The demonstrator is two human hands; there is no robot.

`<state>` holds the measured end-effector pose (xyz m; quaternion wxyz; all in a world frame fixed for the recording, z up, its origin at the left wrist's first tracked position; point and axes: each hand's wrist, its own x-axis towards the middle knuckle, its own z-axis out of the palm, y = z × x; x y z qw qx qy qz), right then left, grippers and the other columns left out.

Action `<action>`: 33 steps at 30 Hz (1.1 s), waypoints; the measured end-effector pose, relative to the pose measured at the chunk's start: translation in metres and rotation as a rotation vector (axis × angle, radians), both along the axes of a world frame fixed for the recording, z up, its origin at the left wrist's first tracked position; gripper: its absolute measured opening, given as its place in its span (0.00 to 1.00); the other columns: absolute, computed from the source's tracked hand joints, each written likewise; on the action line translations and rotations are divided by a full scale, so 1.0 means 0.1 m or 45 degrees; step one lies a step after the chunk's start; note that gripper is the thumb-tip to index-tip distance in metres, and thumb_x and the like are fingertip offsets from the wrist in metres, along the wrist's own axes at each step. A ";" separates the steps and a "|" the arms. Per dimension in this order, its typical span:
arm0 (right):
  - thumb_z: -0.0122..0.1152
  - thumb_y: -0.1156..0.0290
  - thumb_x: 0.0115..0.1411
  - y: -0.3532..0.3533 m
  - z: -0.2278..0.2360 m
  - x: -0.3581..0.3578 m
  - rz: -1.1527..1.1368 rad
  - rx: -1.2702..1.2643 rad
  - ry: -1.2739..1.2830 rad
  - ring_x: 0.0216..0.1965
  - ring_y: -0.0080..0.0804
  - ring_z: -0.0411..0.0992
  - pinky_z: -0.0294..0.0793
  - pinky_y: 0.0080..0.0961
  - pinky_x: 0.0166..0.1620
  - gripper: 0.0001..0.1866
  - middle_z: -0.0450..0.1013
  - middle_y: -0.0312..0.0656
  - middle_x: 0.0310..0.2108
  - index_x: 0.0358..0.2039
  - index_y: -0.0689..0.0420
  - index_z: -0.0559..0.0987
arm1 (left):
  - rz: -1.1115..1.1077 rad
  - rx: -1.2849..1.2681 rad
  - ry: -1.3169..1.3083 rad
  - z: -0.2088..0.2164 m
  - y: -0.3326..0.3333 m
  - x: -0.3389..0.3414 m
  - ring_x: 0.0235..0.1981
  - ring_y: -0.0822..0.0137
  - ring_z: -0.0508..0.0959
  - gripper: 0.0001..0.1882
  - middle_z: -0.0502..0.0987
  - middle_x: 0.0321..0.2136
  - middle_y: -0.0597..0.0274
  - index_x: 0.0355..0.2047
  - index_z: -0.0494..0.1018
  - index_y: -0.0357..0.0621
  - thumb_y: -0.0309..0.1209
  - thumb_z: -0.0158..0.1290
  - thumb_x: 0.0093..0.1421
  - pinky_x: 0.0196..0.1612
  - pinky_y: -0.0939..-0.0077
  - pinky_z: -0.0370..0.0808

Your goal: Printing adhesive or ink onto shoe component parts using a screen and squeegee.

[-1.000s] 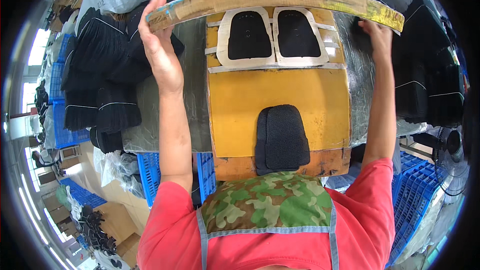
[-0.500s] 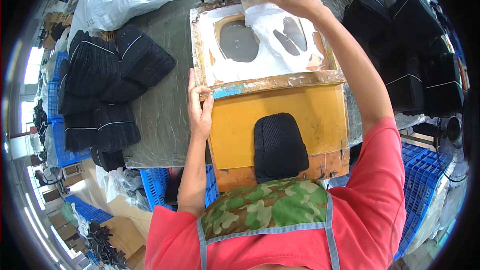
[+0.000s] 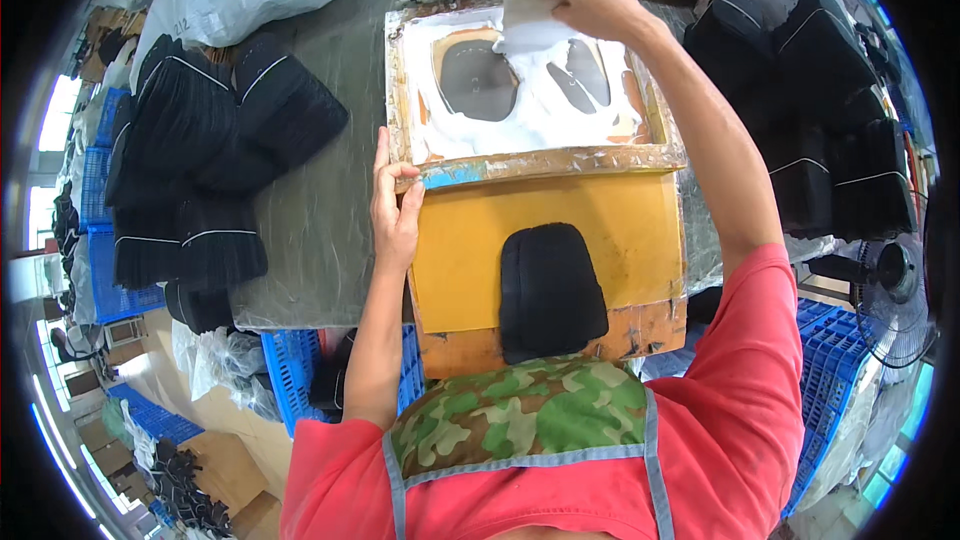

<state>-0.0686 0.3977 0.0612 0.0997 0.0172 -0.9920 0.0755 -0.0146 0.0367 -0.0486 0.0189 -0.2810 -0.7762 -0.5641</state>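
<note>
Now your right hand (image 3: 590, 2) is pinching a pale scraper (image 3: 525, 12) at upper centre, edge pointing down; your left hand (image 3: 396, 208) is clasping the wooden frame (image 3: 550, 164), long axis running crosswise, black stacks (image 3: 185, 125) flanking it.

Pale scraper (image 3: 530, 8) meets white paste (image 3: 525, 128) inside flat wooden frame (image 3: 560, 165)

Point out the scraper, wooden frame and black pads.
Scraper (image 3: 529, 12), head view: middle of its flat face.
Wooden frame (image 3: 552, 165), head view: middle of its near bar.
Black pads (image 3: 556, 287), head view: the top one.
</note>
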 end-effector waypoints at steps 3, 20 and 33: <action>0.56 0.73 0.56 0.19 -0.14 0.08 -0.093 0.001 0.258 0.43 0.46 0.77 0.75 0.42 0.47 0.15 0.78 0.45 0.40 0.44 0.54 0.79 | -0.058 0.017 -0.080 0.04 0.04 0.01 0.68 0.58 0.57 0.04 0.49 0.71 0.45 0.39 0.67 0.43 0.27 0.46 0.65 0.65 0.67 0.57; 0.60 0.74 0.54 0.26 -0.36 0.49 -0.147 -0.096 0.420 0.41 0.52 0.75 0.74 0.42 0.46 0.17 0.78 0.48 0.34 0.46 0.54 0.80 | -0.007 0.015 -0.027 -0.02 0.05 -0.02 0.68 0.50 0.59 0.04 0.53 0.70 0.44 0.36 0.68 0.42 0.28 0.49 0.63 0.63 0.62 0.61; 0.63 0.70 0.50 -0.15 -0.02 0.90 -0.256 -0.168 0.092 0.41 0.54 0.75 0.74 0.43 0.45 0.19 0.77 0.50 0.37 0.44 0.59 0.78 | -0.022 0.000 0.029 0.02 -0.01 0.00 0.70 0.54 0.54 0.04 0.50 0.71 0.45 0.37 0.67 0.41 0.27 0.47 0.64 0.66 0.65 0.55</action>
